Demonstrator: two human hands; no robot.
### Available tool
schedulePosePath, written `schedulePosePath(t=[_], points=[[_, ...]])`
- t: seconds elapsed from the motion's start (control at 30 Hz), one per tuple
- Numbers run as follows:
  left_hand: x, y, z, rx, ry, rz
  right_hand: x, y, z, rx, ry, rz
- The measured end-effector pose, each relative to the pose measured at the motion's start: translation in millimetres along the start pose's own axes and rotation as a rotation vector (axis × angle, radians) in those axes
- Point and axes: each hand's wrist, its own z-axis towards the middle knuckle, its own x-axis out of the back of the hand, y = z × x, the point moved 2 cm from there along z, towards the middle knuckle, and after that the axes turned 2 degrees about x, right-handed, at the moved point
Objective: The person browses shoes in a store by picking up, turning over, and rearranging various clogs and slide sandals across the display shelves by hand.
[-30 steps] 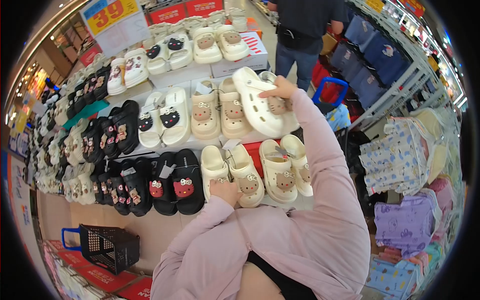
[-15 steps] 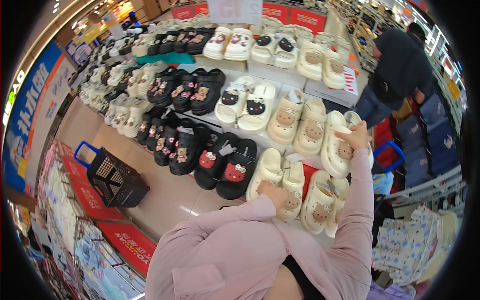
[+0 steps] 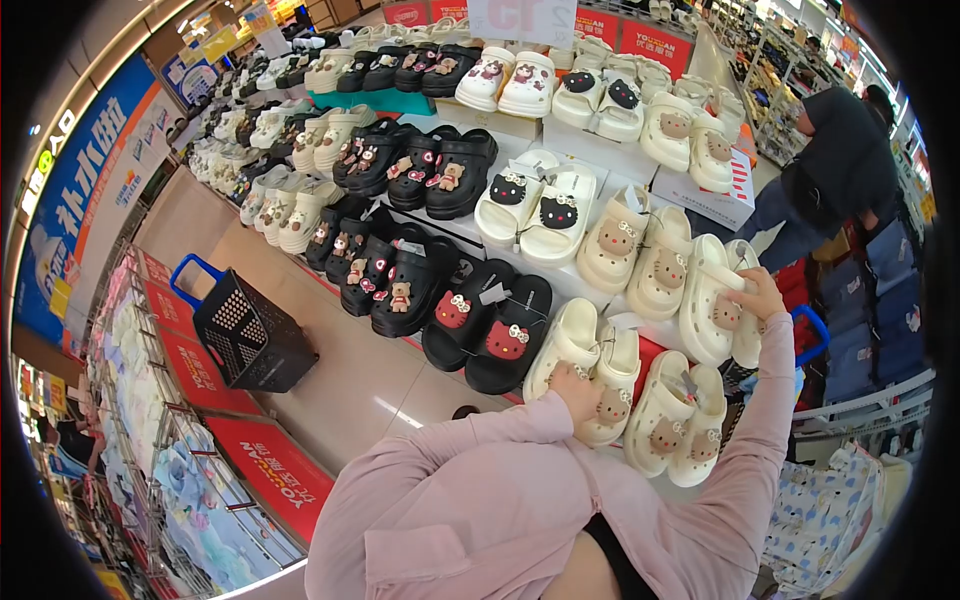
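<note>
Right hand (image 3: 757, 295) at the outer end of the middle row: fingers part-bent, reaching over the end clogs (image 3: 708, 305), a cream pair with brown cat-face charms; fingertips at the upper part of the left shoe. Cannot tell whether the fingers close on it or only rest there. Pair sits toe toward the wearer, at the display's right end. Left hand (image 3: 577, 392) lower, front row: fingers curled down over the toe of the left shoe in the front clogs (image 3: 610, 385), also cream; how far they close is hidden by the hand itself. A white tag (image 3: 626, 321) shows at the top of that pair. Just right of it, the corner clogs (image 3: 660, 425), cream, same style of charm. Left of the right hand's pair, beige-charmed clogs (image 3: 660, 272), then white slides (image 3: 558, 222) with black cat faces, then black clogs (image 3: 462, 175) bearing bear charms. Front row, left of the left hand: black slides (image 3: 508, 345) with red cat faces. Behind, a raised row stands on boxes; a striped shoebox (image 3: 706, 195) at its right end. A blue handle (image 3: 812, 335) near the right forearm. Across the aisle floor to the left, a black basket (image 3: 262, 335), upright. Beyond the display's right end, a person in dark clothing (image 3: 835, 165).
</note>
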Motion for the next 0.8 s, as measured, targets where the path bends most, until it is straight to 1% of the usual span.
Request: schedulePosePath(t=[0.07, 0.1, 0.13, 0.17, 0.2, 0.27, 0.33, 0.4, 0.43, 0.47, 0.5, 0.53, 0.57, 0.6, 0.63, 0.67, 0.7, 0.73, 0.77, 0.8], points=[[2, 0, -1, -0.026, -0.022, 0.036, -7, 8, -1, -0.023, 0.047, -0.062], [5, 2, -1, -0.037, -0.021, 0.033, -12, 9, 1, -0.022, 0.108, -0.133], [9, 2, -1, -0.039, -0.031, 0.039, -12, -7, -1, -0.023, 0.168, -0.203], [14, 1, -3, -0.039, -0.044, 0.046, -11, -22, -5, -0.111, 0.167, -0.287], [24, -1, -3, -0.047, -0.045, 0.046, -11, -31, -5, -0.118, 0.169, -0.289], [46, -12, -2, -0.080, -0.212, -0.202, -11, -40, -2, -0.180, 0.121, -0.375], [66, -41, -3, -0.002, 0.015, -0.546, -11, -42, -3, -0.166, 0.148, -0.371], [94, -95, -1, -0.057, 0.685, -0.782, -10, -50, -5, -0.204, 0.110, -0.330], [125, -125, -11, 0.102, 0.751, -0.836, -16, -30, 1, -0.108, 0.110, -0.308], [122, -171, -8, 0.310, 0.884, -0.985, -18, -21, 5, -0.107, 0.069, -0.300], [134, -222, -11, 0.246, 1.113, -0.829, -18, -30, 5, -0.142, 0.054, -0.320], [144, -270, -12, 0.395, 1.236, -1.151, -18, -41, 3, -0.182, 0.042, -0.338], [139, -334, -8, 0.488, 1.428, -0.885, -28, -33, 4, -0.193, 0.137, -0.312], [139, -380, -6, 0.449, 1.652, -1.045, -32, -39, 6, -0.254, 0.130, -0.321], [129, -437, -4, 0.566, 1.680, -0.790, -38, -35, 8, -0.232, 0.153, -0.339], [133, -461, -4, 0.726, 1.633, -0.778, -44, -31, 10, -0.211, 0.179, -0.359], [134, -481, -2, 0.877, 1.546, -0.758, -40, -53, 9, -0.280, 0.111, -0.442], [132, -505, 3, 1.019, 1.460, -0.737, -42, -58, 12, -0.279, 0.127, -0.445], [121, -538, 10, 1.085, 1.427, -0.660, -42, -53, 11, -0.311, 0.132, -0.469], [119, -554, 14, 1.124, 1.384, -0.679, -41, -50, 11, -0.345, 0.138, -0.493]])
